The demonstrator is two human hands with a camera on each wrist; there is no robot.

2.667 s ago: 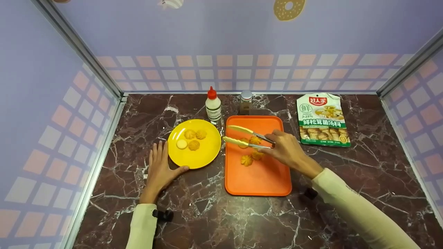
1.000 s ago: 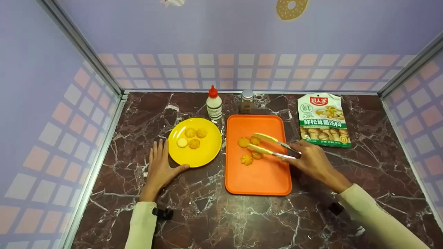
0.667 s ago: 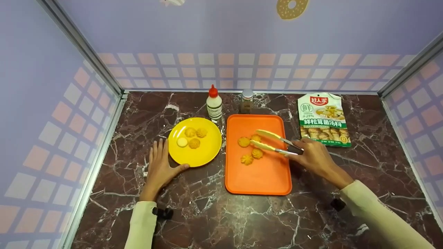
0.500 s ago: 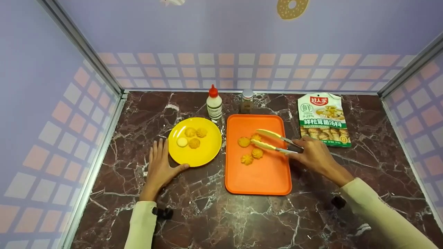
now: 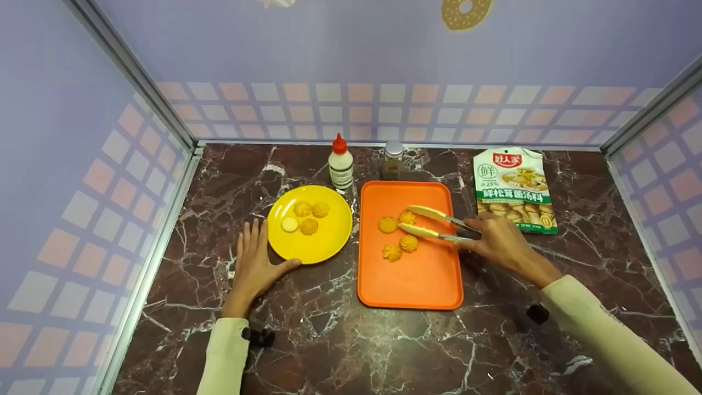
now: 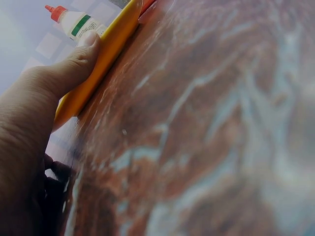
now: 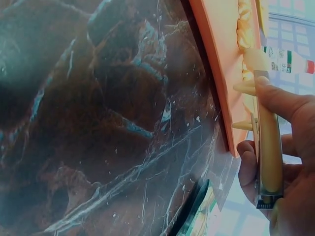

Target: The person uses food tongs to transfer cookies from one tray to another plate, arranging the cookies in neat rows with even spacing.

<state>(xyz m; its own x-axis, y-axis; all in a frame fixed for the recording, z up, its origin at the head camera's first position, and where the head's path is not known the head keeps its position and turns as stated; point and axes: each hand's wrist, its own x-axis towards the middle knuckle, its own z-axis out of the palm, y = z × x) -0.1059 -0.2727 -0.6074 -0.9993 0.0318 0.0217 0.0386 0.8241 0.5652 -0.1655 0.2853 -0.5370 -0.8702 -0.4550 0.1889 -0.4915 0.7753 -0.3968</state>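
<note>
A pair of tongs (image 5: 425, 232) with yellow tips is pinched in my right hand (image 5: 500, 245), reaching from the right over the orange tray (image 5: 407, 282). Its arms stand apart, one tip on each side of a piped cookie (image 5: 408, 218); whether they touch it I cannot tell. Several more cookies (image 5: 392, 252) lie beside it on the tray. Straight-fingered, my left hand (image 5: 255, 267) steadies the yellow plate (image 5: 310, 251), fingertips at its left edge and thumb on its front rim. On the plate are several cookies (image 5: 309, 226), one paler and flat (image 5: 289, 224).
Behind the plate stands a squeeze bottle (image 5: 341, 165) with a red cap. A small grey-lidded jar (image 5: 392, 162) is behind the tray. To the right a green and white food pouch (image 5: 515, 191) lies flat near the back wall. Dark marble (image 5: 340, 340) forms the tabletop.
My right hand has drawn the tongs rightward from the tray's left edge, then settled around the upper right cookie in the last second. My left hand keeps its place at the plate.
</note>
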